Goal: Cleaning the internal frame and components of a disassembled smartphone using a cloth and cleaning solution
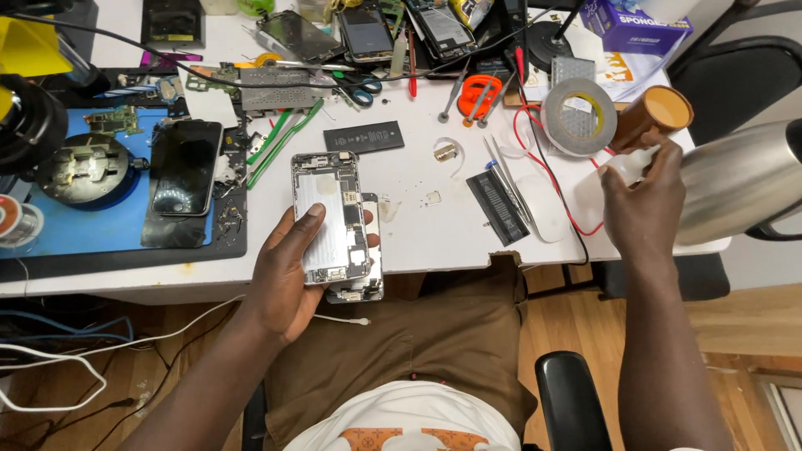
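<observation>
My left hand (288,271) holds an opened phone housing (327,213), its silver inside facing up, with my thumb across its lower left part. A second phone part (368,288) sticks out beneath it at the lower right. My right hand (642,200) reaches to the table's right side and grips a small clear plastic bottle (628,165), next to a brown roll of tape (656,113) and a steel kettle (735,188).
The white table (418,225) holds a black phone (185,165) on a blue mat (100,221), two flat black batteries (364,136) (496,207), tweezers (505,179), a grey tape roll (578,117), orange scissors (479,92), several dismantled phones at the back and a black chair arm (572,392).
</observation>
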